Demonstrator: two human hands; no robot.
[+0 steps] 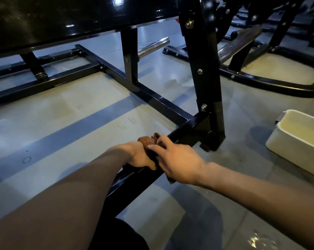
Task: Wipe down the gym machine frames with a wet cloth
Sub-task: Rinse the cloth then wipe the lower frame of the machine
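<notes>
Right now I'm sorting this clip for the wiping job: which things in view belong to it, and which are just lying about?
Part of the job:
brown cloth, under both hands
left hand
right hand
black frame bar being wiped
white tub beside the frame, probably for the water

Just there:
chrome bar
neighbouring machine's base
</notes>
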